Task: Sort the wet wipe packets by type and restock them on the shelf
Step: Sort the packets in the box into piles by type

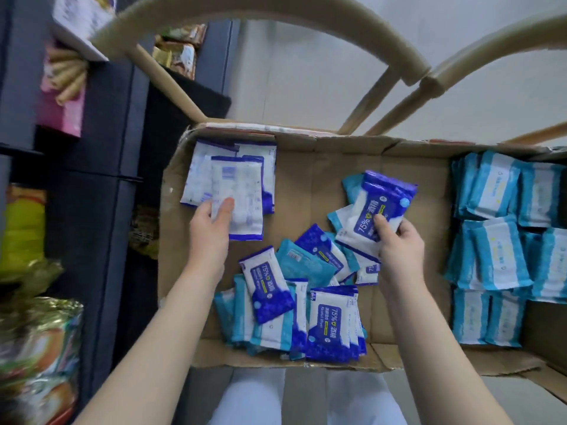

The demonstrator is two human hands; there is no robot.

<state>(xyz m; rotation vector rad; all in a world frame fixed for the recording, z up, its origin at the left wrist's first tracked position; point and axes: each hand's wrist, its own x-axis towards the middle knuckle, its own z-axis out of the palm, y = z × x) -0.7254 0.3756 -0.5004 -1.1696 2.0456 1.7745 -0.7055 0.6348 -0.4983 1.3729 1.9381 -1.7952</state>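
A flat cardboard box [322,167] lies before me. My left hand [211,222] pinches a dark blue and white wipe packet [242,191], back side up, on a small pile of like packets [199,173] at the box's far left. My right hand [399,240] grips a dark blue "75%" alcohol wipe packet [377,207], lifted above a mixed heap [294,302] of dark blue and light blue packets in the box's middle. Stacks of light blue packets [503,250] fill the right side.
A dark shelf unit [101,179] with snack packages [61,87] stands at the left. Two wooden chair backs [276,10] arch behind the box. My legs show below the box's near edge.
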